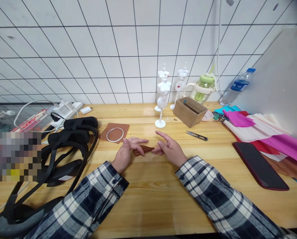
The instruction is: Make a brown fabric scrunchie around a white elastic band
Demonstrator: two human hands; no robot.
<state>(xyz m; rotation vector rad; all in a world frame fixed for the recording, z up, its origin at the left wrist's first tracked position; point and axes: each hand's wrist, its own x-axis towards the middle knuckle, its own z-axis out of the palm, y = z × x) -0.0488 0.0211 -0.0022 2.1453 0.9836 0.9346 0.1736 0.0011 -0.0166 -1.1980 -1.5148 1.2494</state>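
Note:
Between my two hands is a small folded piece of brown fabric (144, 150), its pleat-like layers lying along the line from hand to hand. My left hand (128, 153) grips its left end, with the fingers bent over the top. At the right end, my right hand (170, 147) pinches the tip, and its index finger points out away from the cloth. Just beyond my left hand lies a flat brown cloth piece (103, 135) with a pale ring (107, 136) on top. Thread snips (197, 135) rest on the table to the right of my right hand.
White mini dress forms (163, 91) stand at the back, beside a cardboard box (188, 114) and a green-lidded jug (205, 87). Coloured fabrics (258, 127) and a phone (260, 166) lie right. Black headset gear (75, 142) crowds the left. A bottle (239, 85) leans at the back right.

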